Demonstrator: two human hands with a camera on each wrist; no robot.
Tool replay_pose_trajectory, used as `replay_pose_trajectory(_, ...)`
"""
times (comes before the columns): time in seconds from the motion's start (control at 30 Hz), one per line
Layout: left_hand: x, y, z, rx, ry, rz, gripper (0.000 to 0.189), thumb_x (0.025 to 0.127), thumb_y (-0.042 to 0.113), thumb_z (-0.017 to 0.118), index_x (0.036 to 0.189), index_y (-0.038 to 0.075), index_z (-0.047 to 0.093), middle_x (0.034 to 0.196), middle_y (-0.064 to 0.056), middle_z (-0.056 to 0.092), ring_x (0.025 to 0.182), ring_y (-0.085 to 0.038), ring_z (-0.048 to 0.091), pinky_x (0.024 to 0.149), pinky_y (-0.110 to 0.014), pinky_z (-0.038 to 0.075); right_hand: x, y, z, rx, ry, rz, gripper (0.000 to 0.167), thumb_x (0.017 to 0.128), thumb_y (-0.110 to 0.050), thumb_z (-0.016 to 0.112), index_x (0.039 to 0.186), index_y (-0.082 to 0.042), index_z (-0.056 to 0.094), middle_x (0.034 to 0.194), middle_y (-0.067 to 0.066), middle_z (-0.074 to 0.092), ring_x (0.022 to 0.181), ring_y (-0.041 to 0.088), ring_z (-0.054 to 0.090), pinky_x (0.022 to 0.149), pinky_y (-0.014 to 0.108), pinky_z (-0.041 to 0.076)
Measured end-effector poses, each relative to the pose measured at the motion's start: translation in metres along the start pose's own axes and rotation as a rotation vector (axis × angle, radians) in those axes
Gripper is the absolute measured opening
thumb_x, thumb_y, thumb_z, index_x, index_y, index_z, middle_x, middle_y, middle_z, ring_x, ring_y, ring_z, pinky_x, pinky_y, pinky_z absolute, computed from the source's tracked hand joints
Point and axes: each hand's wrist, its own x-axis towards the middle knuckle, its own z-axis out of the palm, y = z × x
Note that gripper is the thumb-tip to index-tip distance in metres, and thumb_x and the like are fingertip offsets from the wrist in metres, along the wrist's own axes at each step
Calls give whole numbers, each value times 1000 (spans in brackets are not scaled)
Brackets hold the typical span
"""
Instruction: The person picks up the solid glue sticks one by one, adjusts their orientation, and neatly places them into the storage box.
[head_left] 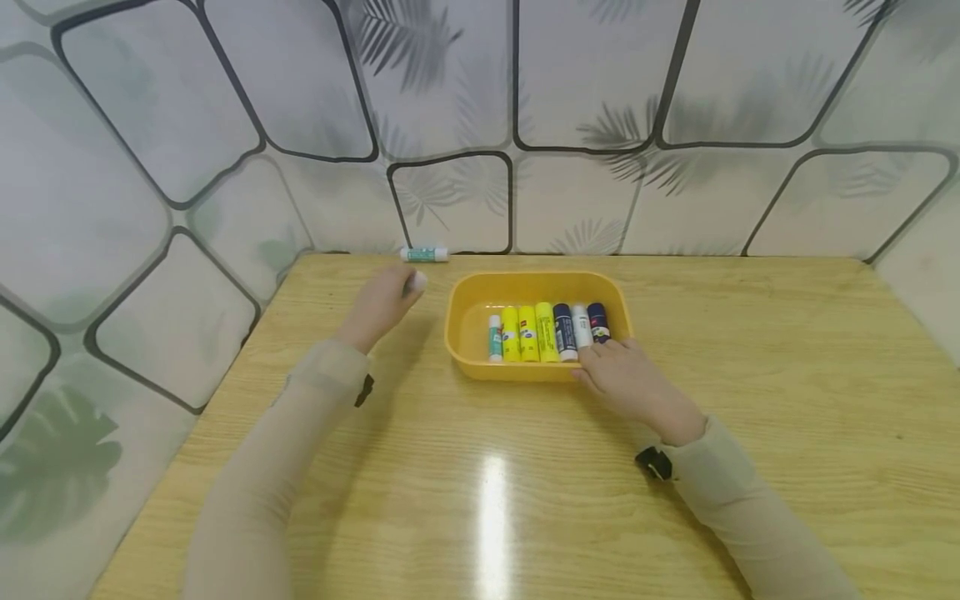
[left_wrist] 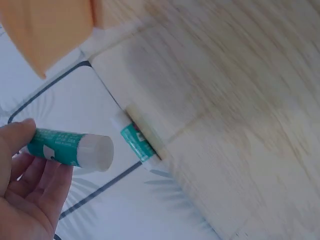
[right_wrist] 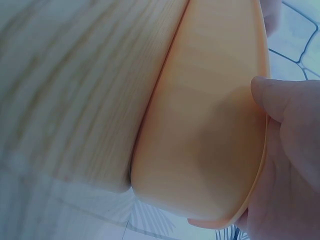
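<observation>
My left hand (head_left: 377, 307) pinches a green glue stick (left_wrist: 56, 146) with a white cap between thumb and fingers; in the head view only its white end shows. Just beyond that hand, a similar green glue stick (head_left: 425, 254) lies on its side along the table's far edge. My right hand (head_left: 628, 377) grips the near right rim of a yellow plastic basin (head_left: 491, 372), its thumb (right_wrist: 267, 95) on the outer side and fingers over the rim. Inside the basin several glue sticks lie in a row: a small green one (head_left: 495, 337), yellow ones (head_left: 528, 333), dark blue ones (head_left: 565, 332) and a white one (head_left: 581, 325).
The wooden table (head_left: 420, 467) reaches back to a wall (head_left: 570, 200) with a leaf and line pattern. Light glares on the tabletop in front of the basin. Both wrists carry black straps.
</observation>
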Motion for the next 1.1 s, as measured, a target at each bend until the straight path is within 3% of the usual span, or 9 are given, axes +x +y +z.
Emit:
replay_pose_trajectory(0.2, 3, 9, 0, -134, 129, 37, 24, 90, 17, 52, 103, -3, 52, 97, -15, 57, 89, -26, 53, 79, -37, 43, 0, 0, 1, -6, 4, 4, 18, 91, -25, 47, 81, -10, 46, 75, 3, 52, 74, 23, 49, 65, 36, 30)
replay_pose_trajectory(0.4, 4, 24, -4, -330, 198, -18, 27, 89, 18, 54, 107, -2, 51, 101, -13, 56, 95, -24, 52, 82, -34, 43, -1, 0, 0, -8, 9, 2, 18, 91, -26, 47, 81, -10, 46, 75, 3, 53, 73, 22, 49, 63, 35, 30)
replay_pose_trajectory(0.6, 4, 43, -7, -473, 265, -5, 26, 87, 15, 56, 107, -3, 52, 102, -14, 58, 95, -24, 54, 82, -31, 44, 0, 1, 1, -10, 18, -1, 18, 91, -25, 48, 82, -9, 46, 76, 4, 53, 74, 24, 49, 64, 36, 31)
replay_pose_trajectory(0.8, 3, 56, -2, -497, 205, -13, 28, 88, 14, 54, 111, 0, 46, 104, -14, 56, 98, -24, 53, 84, -32, 43, 0, 1, 0, -11, 17, -6, 19, 91, -26, 48, 82, -9, 47, 77, 4, 53, 74, 24, 50, 64, 36, 31)
replay_pose_trajectory(1.1, 5, 60, 20, -385, 52, -24, 30, 87, 13, 56, 113, 3, 46, 103, -13, 58, 93, -22, 57, 77, -30, 46, 0, 1, 0, -17, 13, -8, 18, 91, -25, 48, 82, -10, 46, 77, 4, 54, 74, 23, 49, 64, 35, 31)
